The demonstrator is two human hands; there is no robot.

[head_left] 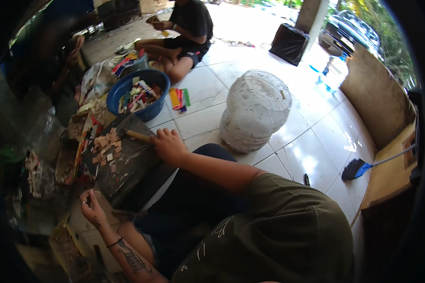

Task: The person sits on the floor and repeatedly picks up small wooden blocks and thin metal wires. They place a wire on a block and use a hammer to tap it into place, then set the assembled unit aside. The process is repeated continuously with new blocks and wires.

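Note:
My right hand (pixel 169 147) is closed round the wooden handle of a hammer (pixel 139 136), resting over the far right part of a dark, low work board (pixel 136 166). The hammer's dark head blends into the board's surface. Small pinkish-tan square pieces (pixel 105 145) lie loosely heaped on the board, left of the hammer. Off the board's near left edge, my left hand (pixel 91 207) is raised with its fingers drawn together. A thin pale sliver shows at its fingertips, too small to name.
Beyond the board stands a blue basin (pixel 148 112) of colourful strips, with more strips (pixel 179 99) on the tiles beside it. A person (pixel 189 28) sits behind it; another sits at far left in shadow. A whitish bulky container (pixel 257 111) stands right; a broom (pixel 356 169) lies farther right.

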